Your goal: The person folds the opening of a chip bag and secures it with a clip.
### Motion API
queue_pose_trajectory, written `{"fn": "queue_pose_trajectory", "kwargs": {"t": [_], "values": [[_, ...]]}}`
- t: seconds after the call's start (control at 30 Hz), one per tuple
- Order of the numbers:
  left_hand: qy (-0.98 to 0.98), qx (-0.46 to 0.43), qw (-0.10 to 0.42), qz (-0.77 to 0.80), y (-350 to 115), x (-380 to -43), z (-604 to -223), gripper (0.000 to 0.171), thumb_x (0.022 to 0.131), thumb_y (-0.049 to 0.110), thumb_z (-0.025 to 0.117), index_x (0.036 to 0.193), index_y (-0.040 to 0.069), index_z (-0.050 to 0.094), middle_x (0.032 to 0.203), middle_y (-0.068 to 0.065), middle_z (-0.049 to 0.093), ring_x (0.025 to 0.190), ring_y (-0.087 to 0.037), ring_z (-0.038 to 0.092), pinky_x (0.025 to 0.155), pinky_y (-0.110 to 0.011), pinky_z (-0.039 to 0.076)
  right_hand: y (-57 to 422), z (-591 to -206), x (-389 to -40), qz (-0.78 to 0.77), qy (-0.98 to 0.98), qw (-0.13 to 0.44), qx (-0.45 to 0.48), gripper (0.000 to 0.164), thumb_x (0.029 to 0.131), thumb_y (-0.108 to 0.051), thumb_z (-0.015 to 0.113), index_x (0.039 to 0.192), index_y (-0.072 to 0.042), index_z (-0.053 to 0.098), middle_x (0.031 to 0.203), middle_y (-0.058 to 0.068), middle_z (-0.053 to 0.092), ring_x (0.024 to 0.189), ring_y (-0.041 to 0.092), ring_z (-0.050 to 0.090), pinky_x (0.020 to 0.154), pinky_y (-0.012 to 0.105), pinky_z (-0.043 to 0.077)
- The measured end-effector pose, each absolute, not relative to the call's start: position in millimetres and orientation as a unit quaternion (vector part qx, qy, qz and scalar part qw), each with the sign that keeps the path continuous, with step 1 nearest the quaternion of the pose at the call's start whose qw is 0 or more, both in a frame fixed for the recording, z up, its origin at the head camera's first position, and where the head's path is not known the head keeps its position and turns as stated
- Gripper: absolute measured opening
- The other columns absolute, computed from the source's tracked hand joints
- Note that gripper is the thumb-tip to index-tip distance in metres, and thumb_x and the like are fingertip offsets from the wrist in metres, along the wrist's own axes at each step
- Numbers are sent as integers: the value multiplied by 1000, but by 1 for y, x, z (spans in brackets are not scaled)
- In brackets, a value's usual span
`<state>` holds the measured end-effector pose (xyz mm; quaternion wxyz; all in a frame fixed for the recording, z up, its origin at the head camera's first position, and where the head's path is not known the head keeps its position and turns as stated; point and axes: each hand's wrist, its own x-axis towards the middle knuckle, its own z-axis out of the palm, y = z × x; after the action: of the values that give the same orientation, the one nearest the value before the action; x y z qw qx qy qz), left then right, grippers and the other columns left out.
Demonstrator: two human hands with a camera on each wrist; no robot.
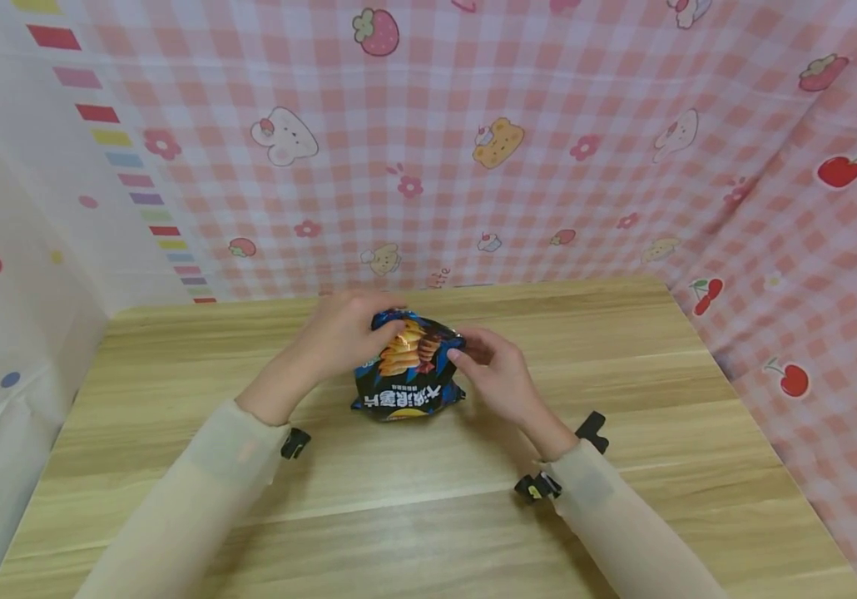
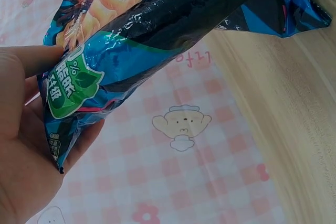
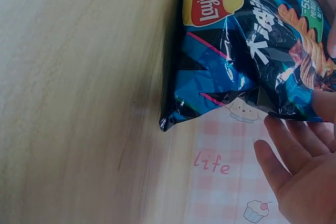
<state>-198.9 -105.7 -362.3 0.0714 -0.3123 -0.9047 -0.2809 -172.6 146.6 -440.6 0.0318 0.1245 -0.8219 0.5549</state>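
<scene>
Pink-checked cloth (image 1: 428, 108) backs a wooden table (image 1: 413, 507); both hands (image 1: 340, 337) (image 1: 502, 376) grip a chip bag (image 1: 404, 370).

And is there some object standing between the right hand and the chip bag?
No, nothing visible stands between them: the right hand holds the edge of the chip bag, thumb in front and fingers behind. The left hand grips the opposite side, out of its way.

A glossy black-and-blue Lay's bag (image 1: 408, 386) picturing golden wavy chips tilts on the wooden tabletop (image 1: 406, 516), its logo end (image 3: 210, 3) low and green-labelled end (image 2: 73, 87) raised.
</scene>
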Motion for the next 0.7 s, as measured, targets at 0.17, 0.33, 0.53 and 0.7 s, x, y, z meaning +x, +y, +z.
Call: {"fn": "queue_pose_trajectory", "kwargs": {"t": [0.17,0.33,0.53,0.7], "values": [[-901,-317,71,-289,-106,-199,-363,25,100,18,72,122,6,77,116,-12,77,100,-24,74,80,-40,62,147,-440,-173,562,-818,31,116,18,99,-5,72,116,2,75,107,16,77,97,27,75,88,37,61],[-893,-326,79,-299,-106,-200,-365,21,100,15,72,119,6,79,114,-11,78,96,-22,75,77,-37,62,147,-441,-174,583,-805,34,107,15,96,2,72,110,6,77,105,22,77,97,33,76,85,29,61],[-889,-330,76,-309,-107,-201,-365,21,101,12,71,119,6,79,114,-12,78,96,-23,76,78,-38,62,149,-444,-176,601,-792,37,100,15,94,4,73,109,5,79,107,18,78,103,34,75,85,25,59],[-887,-321,70,-324,-109,-202,-367,20,101,11,71,119,8,80,115,-10,78,99,-22,76,79,-38,62,151,-447,-178,612,-783,35,101,18,94,5,74,111,4,78,111,18,76,109,35,74,91,29,59]]}}
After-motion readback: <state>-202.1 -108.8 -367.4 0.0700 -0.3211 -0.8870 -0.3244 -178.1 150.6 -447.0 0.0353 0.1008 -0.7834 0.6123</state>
